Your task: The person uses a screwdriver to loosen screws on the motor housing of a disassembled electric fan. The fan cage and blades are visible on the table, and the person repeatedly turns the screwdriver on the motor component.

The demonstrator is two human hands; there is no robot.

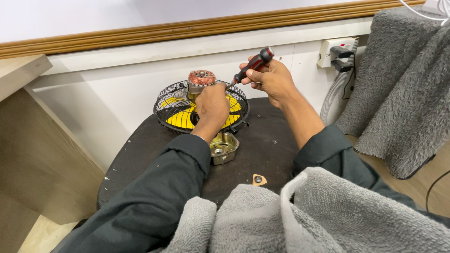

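Right now your left hand (212,107) rests on top of the small fan (201,105), fingers curled down over the motor housing beside the exposed copper winding (202,77), so it reads as closed on the motor, though the fingertips themselves are hidden behind the back of the hand. Your right hand (271,79) is wrapped firmly around the red and black handle of a screwdriver (251,66), held at a slant with the shaft pointing down and left toward the motor; the tip disappears just behind your left hand, so you cannot tell exactly where it lands. The fan lies face down on the round black table (262,140), its black wire guard (168,100) spread around yellow blades (180,119), near the table's far edge by the white wall. Just in front of the fan, touching or nearly touching your left wrist, sits a metal motor cover (224,147). Nearer you, a small tan piece with a bolt (258,179) lies on the table, close to the grey fleece blanket (300,220) over your lap. A wall socket (335,51) with black plugs sits to the right.
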